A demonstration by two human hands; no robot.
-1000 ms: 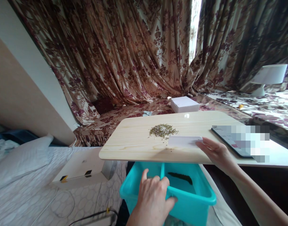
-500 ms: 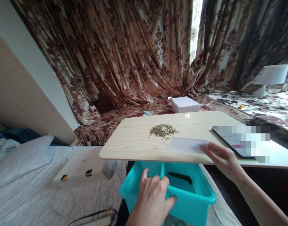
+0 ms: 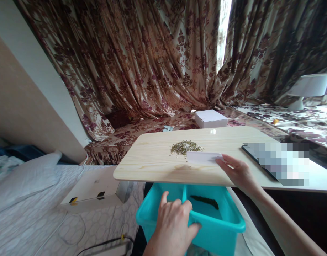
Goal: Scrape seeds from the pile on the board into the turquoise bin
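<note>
My right hand (image 3: 236,173) pinches one end of a thin white card (image 3: 202,157), holding it low over the wooden tabletop (image 3: 142,156). The card's far end is at the near edge of a pile of small green and white grains (image 3: 186,147). Several loose grains lie in front of the pile. My left hand (image 3: 175,217) is closed over the near rim and divider of a teal two-compartment bin (image 3: 216,218), below the table edge. A dark green layer (image 3: 205,201) lies in the right compartment; my hand partly hides the left one.
A tablet (image 3: 262,161), partly blurred out, rests on the table's right side. Behind the table is a white box (image 3: 210,118) on a flowered ledge. To the left, a white case (image 3: 95,186) and a pillow (image 3: 27,177) lie on the bed. A lamp (image 3: 310,85) stands far right.
The card first moved right, away from the pile, then back left to the pile's near edge with my right hand. My left hand has stayed on the bin.
</note>
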